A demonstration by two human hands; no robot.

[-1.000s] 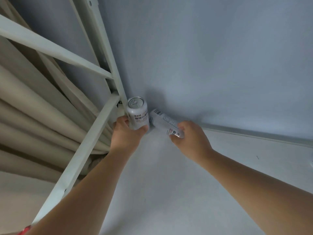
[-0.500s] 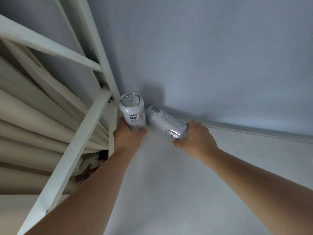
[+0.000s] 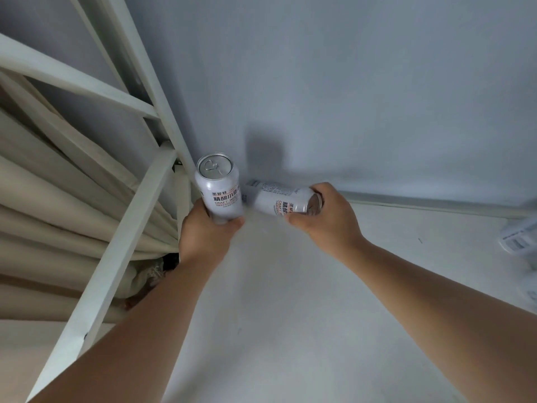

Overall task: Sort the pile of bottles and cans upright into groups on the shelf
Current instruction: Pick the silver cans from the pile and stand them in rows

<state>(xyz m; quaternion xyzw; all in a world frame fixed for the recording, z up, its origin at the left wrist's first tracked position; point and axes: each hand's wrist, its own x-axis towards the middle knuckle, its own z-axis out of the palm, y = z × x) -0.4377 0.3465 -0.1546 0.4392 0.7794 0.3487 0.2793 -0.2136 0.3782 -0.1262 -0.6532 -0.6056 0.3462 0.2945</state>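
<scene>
Two silver beer cans with black and red print are at the back left corner of the white shelf (image 3: pixel 290 286). My left hand (image 3: pixel 207 237) grips the lower part of the upright can (image 3: pixel 218 190), whose pull-tab top faces up. Right beside it, my right hand (image 3: pixel 325 216) holds the second can (image 3: pixel 276 199) by its top end. That can is tilted nearly flat, its base pointing at the upright can and close to touching it.
The white metal shelf frame (image 3: pixel 122 245) with its bars runs along the left, beige curtain folds (image 3: pixel 43 205) behind it. A pale wall backs the shelf. More blurred white-labelled containers (image 3: pixel 520 242) lie at the right edge.
The right hand has turned its can so the top end now sits in the palm and the can lies flatter. The left hand's can stays upright in the corner.
</scene>
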